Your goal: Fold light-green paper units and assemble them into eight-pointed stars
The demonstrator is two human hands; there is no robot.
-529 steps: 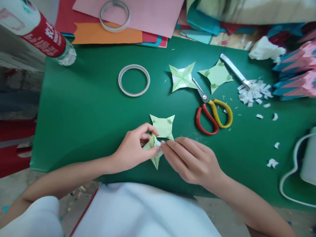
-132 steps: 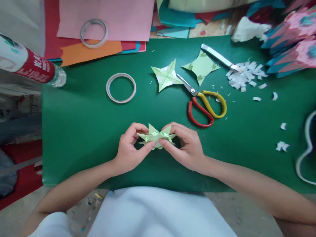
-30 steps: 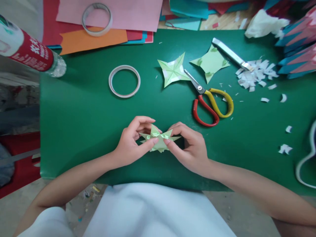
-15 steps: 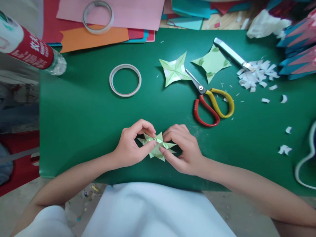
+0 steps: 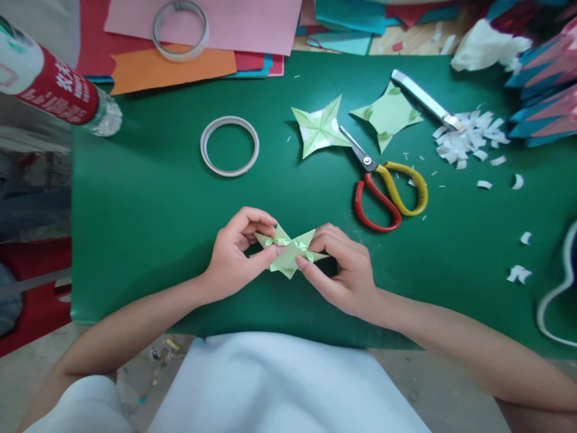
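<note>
Between my two hands is a light green paper star [image 5: 288, 258] with several points and small curled bits on it. My left hand [image 5: 241, 255] pinches its left side, thumb on the near face and fingers behind. On the right, my right hand [image 5: 345, 267] grips the other side between thumb and bent fingers. Parts of the star are hidden by the fingers. Beyond the hands lie a green four-pointed star [image 5: 318, 127] with white tape patches and another green paper star [image 5: 388, 115] with curled tips. Scissors [image 5: 367, 162] with red and yellow handles touch the taped star.
A tape roll [image 5: 229, 171] lies on the green table [image 5: 148, 204]; a second tape roll [image 5: 204, 42] rests on coloured paper [image 5: 252, 24]. A bottle [image 5: 67, 90] is at left. A metal tool like tweezers [image 5: 426, 99] touches white paper scraps [image 5: 469, 138]. Blue-pink folded paper [image 5: 547, 96] stands right.
Both hands have lifted the paper star slightly up and away from me, and it has turned a little. My left fingers have shifted along its edge. The other things stay put.
</note>
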